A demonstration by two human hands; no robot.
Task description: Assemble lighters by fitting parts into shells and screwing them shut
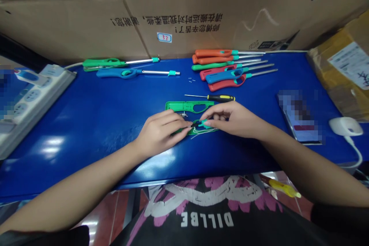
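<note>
Over the blue table, my left hand (160, 130) is closed, its thumb and forefinger pinching a small black part (195, 125). Facing it, my right hand (238, 119) has finger and thumb together on a small teal trigger piece (204, 123). Both parts sit at a green lighter shell half (190, 132) that my fingers largely cover. Thin pale wires (198, 132) loop out along its near side. Just beyond lies the other green shell half (184, 106), hollow side up. A small metal-and-white piece (183, 114) shows between the halves beside my left fingers.
A yellow-black screwdriver (221, 98) lies behind the shells. Several stick lighters (227, 78) are piled at back right; a green lighter (103, 63) and a blue lighter (118, 73) lie back left. A power strip (34, 96), phone (300, 117) and cardboard box (173, 4) surround the workspace.
</note>
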